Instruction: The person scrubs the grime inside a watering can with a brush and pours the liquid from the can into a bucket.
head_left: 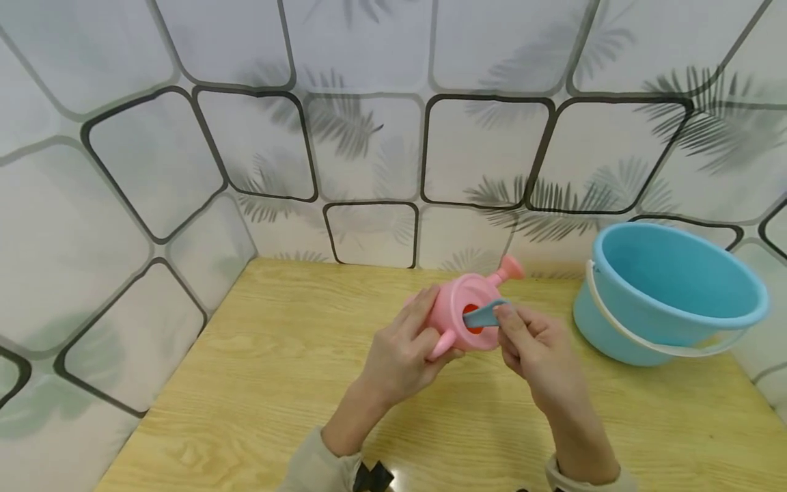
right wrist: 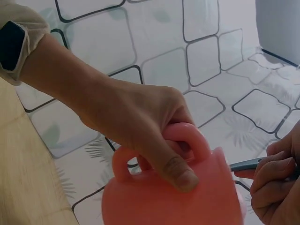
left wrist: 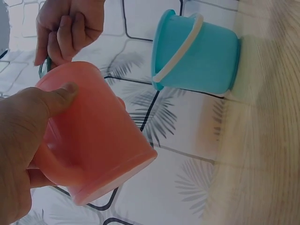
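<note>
Near the middle of the head view, a pink watering can (head_left: 444, 309) is held tilted above the table (head_left: 264, 369). Its spout (head_left: 509, 268) points to the upper right of the frame, its round opening faces the camera, and a handle (head_left: 444, 344) shows at its lower left. In the left wrist view the can's long axis runs diagonally, open end toward the upper left, base toward the lower right.

The left hand (head_left: 402, 348) is partly closed around the can, its thumb lying along the outer wall. The right hand (head_left: 544, 348) is nearly closed, thumb and curled fingers pinching a blue tool (head_left: 486, 315). The tool's long axis slants slightly, its left end in the can's opening, its right end rising toward the fingers.

A blue bucket (head_left: 596, 328) stands upright on the table at the right of the head view, its white handle (head_left: 665, 349) hanging down in front.
</note>
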`<act>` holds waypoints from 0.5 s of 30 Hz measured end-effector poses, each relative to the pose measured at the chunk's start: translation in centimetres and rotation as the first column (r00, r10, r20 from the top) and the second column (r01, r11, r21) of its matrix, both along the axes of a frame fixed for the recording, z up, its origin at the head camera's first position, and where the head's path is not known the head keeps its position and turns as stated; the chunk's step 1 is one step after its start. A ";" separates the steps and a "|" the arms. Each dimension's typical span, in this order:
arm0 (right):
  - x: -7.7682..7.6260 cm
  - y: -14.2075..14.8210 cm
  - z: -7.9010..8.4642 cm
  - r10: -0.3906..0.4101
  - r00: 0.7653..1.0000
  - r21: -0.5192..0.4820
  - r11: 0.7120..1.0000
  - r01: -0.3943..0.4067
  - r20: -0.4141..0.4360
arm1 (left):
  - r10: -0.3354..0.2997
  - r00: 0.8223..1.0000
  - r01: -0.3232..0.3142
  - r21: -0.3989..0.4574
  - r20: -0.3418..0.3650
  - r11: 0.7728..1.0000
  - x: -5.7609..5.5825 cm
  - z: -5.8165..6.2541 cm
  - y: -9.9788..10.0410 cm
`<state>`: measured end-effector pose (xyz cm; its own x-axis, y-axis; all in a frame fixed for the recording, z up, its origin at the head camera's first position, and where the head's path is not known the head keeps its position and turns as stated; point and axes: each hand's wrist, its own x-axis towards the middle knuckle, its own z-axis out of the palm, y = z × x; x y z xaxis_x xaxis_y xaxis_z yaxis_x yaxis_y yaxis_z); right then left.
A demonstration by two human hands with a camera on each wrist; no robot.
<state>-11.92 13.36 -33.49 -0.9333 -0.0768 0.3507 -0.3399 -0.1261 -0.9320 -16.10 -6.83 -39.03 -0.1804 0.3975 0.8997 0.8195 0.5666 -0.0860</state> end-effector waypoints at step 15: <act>-0.1 0.4 -0.2 0.131 0.990 -0.174 0.975 -0.138 -0.055 | 0.048 0.998 -0.047 0.011 -0.036 0.999 0.4 0.1 -1.3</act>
